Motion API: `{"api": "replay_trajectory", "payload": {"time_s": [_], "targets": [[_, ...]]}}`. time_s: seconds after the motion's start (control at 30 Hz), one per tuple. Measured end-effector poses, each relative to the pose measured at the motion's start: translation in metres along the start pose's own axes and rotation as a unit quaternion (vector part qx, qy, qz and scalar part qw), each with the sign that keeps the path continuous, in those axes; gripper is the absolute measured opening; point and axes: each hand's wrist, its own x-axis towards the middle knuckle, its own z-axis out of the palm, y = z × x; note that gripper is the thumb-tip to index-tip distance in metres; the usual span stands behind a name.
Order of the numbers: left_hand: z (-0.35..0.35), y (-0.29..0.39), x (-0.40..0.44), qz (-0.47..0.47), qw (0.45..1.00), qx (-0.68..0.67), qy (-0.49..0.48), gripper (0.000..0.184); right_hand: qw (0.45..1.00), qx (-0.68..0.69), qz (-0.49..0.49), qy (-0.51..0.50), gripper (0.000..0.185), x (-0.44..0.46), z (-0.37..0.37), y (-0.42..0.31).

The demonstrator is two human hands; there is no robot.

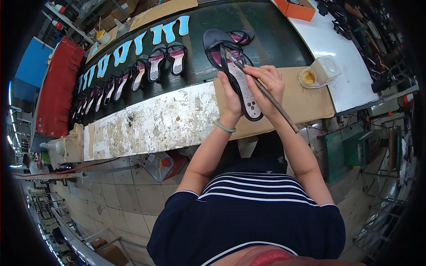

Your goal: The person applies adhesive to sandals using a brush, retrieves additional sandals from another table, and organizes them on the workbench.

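Note:
A black strappy sandal (236, 80) is held up over the near edge of the bench, its toe pointing away from me. My left hand (230, 99) is closed around the sandal's left side. In my right hand (270, 88) is a brush (281, 108) with a long wooden handle, gripped between closed fingers. The brush's tip is inside the sandal, at the purplish area under the straps. The right hand's lower fingers lie along the sandal's right edge. Just beyond, another black sandal (242, 36) rests on the dark green surface (266, 48), partly hidden by the held one.
Several black sandals (156, 64) stand in a row at the left, with light-blue insole pieces (163, 33) behind them. An opened plastic container (307, 79) with yellowish contents sits on cardboard (315, 99) at the right. An orange box (296, 10) is farther back. A metal can (159, 164) stands below the bench.

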Motion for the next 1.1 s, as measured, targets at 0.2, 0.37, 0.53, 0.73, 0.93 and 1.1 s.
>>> {"api": "replay_trajectory", "payload": {"time_s": [0.2,0.37,0.53,0.73,0.93,1.1], "targets": [[-0.001,-0.002,0.000,0.010,1.000,-0.018,0.004,0.059,1.000,-0.001,-0.008,-0.007,0.019,0.003,0.002,-0.005],[-0.002,-0.003,0.000,0.013,0.999,-0.035,-0.018,0.056,1.000,0.002,-0.007,-0.029,0.017,0.006,0.000,-0.010],[0.008,0.005,-0.005,0.016,0.999,-0.034,-0.028,0.051,0.999,0.011,-0.020,-0.026,0.021,0.007,0.006,-0.006],[0.020,0.014,-0.008,0.052,0.999,-0.007,0.002,0.046,0.999,0.025,-0.021,-0.041,0.021,0.012,0.002,-0.002],[0.022,0.016,-0.011,0.021,1.000,-0.005,-0.002,0.051,0.992,0.046,-0.006,-0.117,0.020,0.034,-0.015,0.009],[0.010,0.009,-0.008,0.005,0.999,0.003,-0.032,0.053,0.983,0.081,-0.002,-0.167,0.018,0.054,-0.028,0.015]]}}
